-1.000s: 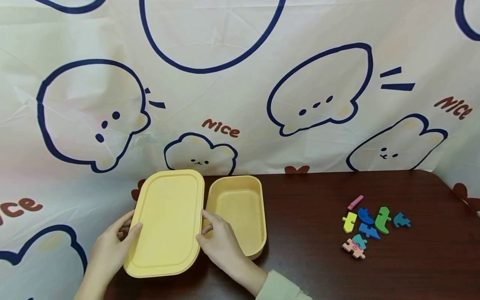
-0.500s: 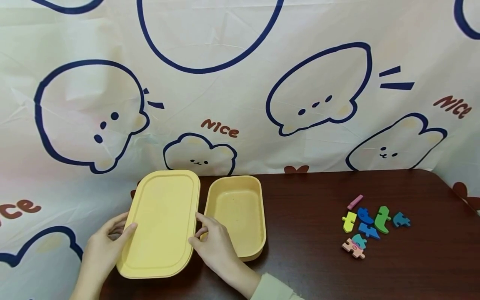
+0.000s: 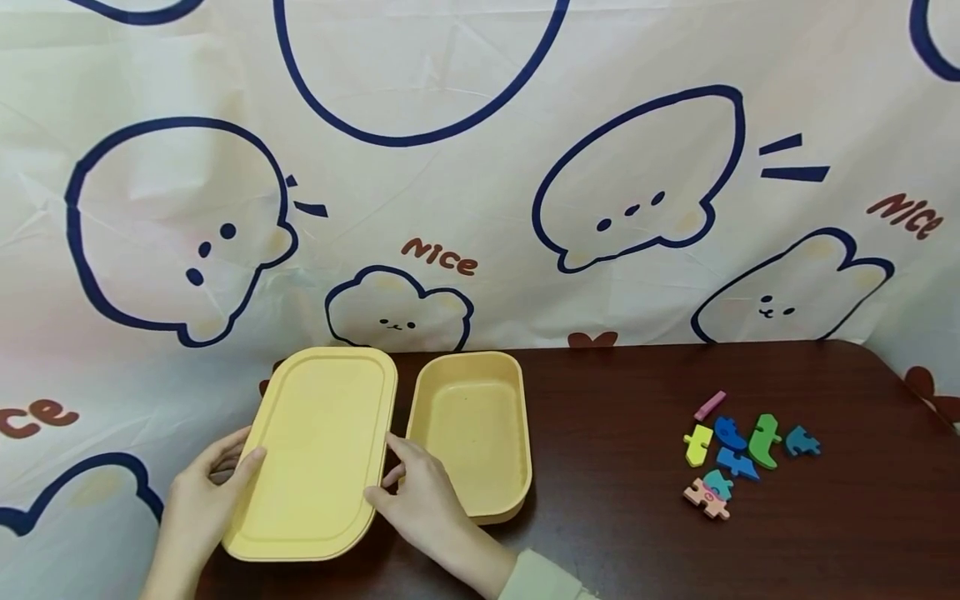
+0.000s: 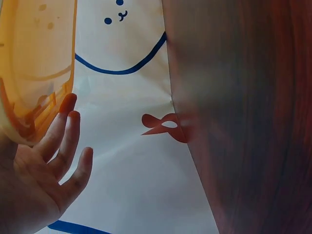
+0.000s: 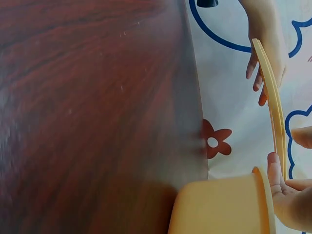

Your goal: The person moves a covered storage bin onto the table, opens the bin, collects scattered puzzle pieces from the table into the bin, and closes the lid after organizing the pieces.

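Observation:
A pale yellow rectangular lid (image 3: 311, 454) with rounded corners is held tilted above the table's left end. My left hand (image 3: 201, 498) grips its left edge, thumb on top and fingers behind. At the opposite edge, my right hand (image 3: 427, 504) pinches the lid between thumb and fingers. Just right of the lid stands a deeper yellow box (image 3: 527, 442), its top uncovered; the right hand overlaps its near left corner in the head view. Seen edge-on in the right wrist view, the lid (image 5: 274, 107) is raised clear of the box (image 5: 219, 207).
Toward the table's right lie several small puzzle pieces: yellow (image 3: 698, 446), green (image 3: 765, 442), blue (image 3: 738, 464), teal (image 3: 802, 441), and peach (image 3: 707, 497), plus a pink stick (image 3: 709, 406). A patterned cloth (image 3: 510, 183) hangs behind the dark wooden table (image 3: 607, 467).
Both hands have carried the lid left and slightly toward me, widening its gap from the box. The box and the puzzle pieces stay where they were.

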{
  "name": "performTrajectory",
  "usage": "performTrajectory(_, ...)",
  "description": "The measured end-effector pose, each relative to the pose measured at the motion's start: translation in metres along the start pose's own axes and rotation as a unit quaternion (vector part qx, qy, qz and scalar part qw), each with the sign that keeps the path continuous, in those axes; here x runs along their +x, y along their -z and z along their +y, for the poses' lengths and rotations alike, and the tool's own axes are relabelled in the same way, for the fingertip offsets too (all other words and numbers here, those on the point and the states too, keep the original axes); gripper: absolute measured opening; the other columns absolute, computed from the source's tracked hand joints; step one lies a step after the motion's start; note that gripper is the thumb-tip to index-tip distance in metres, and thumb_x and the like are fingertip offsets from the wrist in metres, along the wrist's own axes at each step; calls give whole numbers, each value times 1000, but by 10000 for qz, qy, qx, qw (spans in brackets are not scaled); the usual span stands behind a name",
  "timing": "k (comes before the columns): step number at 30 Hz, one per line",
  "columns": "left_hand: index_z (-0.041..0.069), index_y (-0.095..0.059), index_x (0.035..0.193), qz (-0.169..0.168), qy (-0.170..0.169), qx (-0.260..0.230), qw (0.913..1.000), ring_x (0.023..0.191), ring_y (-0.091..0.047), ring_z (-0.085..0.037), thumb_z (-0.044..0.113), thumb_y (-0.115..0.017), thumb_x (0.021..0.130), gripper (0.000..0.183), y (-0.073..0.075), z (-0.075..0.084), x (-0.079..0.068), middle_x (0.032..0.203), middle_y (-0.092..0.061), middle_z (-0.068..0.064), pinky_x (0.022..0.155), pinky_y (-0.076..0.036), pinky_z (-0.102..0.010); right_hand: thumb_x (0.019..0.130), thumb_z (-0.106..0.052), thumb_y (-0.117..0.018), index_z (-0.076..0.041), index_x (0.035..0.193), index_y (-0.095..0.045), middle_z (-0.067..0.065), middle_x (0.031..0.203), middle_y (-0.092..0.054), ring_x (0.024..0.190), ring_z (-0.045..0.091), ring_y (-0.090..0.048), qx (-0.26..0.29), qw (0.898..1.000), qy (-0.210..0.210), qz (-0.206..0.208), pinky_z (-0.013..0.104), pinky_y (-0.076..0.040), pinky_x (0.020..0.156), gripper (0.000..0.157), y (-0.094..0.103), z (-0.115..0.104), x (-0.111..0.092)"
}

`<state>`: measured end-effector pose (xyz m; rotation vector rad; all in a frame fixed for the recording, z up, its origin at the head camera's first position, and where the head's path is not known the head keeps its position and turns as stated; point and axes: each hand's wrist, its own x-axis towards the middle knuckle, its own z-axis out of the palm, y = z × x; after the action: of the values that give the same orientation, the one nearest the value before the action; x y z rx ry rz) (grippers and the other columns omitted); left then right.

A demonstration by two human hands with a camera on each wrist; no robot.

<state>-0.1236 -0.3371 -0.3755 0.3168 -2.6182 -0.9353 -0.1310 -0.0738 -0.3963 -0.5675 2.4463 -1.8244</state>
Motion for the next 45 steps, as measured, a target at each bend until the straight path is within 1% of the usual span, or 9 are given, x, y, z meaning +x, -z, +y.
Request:
performTrajectory(5,1,-58,137,68,164,25,9998,77,-43,18,42,-61,98,56,2,-2,1,118,-64,-25,63,-40,-8,82,-11,-78,0,142,-51,10,130,-59,71,-4,-56,130,9999,-68,-68,17,-48,59,66,-7,-1,-3)
performTrajectory(10,3,-58,138,81,246,-24,9997,78,-43,18,43,-59,99,56,3,-6,1,121,-63,-25,63,-40,-8,82,-10,-78,1,141,-51,12,133,-58,72,-5,-56,214,9998,-8,-59,16,-48,60,66,-12,-1,-6)
performTrajectory(19,2,-56,139,13,335,-13,9994,77,-42,20,44,-57,99,58,6,-8,-3,123,-63,-26,63,-41,-8,89,-12,-70,6,141,-50,12,138,-54,77,-3,-53,312,9995,27,-80,18,-48,69,58,-17,-4,-10)
performTrajectory(24,0,-57,137,45,266,71,9996,77,-40,21,40,-57,101,55,8,-12,-5,121,-63,-28,62,-40,-6,92,-11,-67,5,144,-45,14,146,-47,85,-3,-54,436,9983,48,-388,18,-49,74,59,-19,-6,-13)
performTrajectory(31,-3,-53,140,-263,323,112,9991,76,-40,21,42,-55,101,60,12,-24,-5,123,-60,-31,60,-42,-9,93,-14,-67,4,147,-42,12,150,-43,87,-4,-54,269,9969,-89,-730,17,-49,74,62,-20,-7,-16)
performTrajectory(34,-5,-52,140,-476,386,176,9980,81,-52,8,43,-55,101,61,14,-29,-5,122,-60,-33,59,-45,-14,93,-15,-67,5,146,-43,13,150,-43,84,-5,-54,269,9961,-230,-811,17,-49,72,62,-22,-6,-18)
performTrajectory(38,-6,-47,143,-870,590,200,9943,90,-62,-20,46,-51,102,66,14,-33,-3,124,-58,-34,60,-49,-19,93,-16,-67,5,146,-43,12,151,-42,83,-6,-54,275,9949,-386,-895,16,-49,70,61,-25,-4,-18)
performTrajectory(41,-6,-45,144,-1059,732,158,9916,95,-62,-27,48,-49,102,69,13,-35,-3,126,-57,-34,62,-50,-20,94,-16,-67,4,146,-44,12,151,-42,84,-6,-54,211,9942,-485,-940,15,-49,69,61,-26,-3,-18)
performTrajectory(45,-7,-42,146,-1248,867,149,9883,96,-63,-29,49,-48,102,71,12,-37,-2,126,-57,-33,63,-51,-22,93,-17,-68,5,144,-46,11,150,-43,84,-6,-54,133,9938,-570,-946,15,-48,68,60,-29,-1,-18)
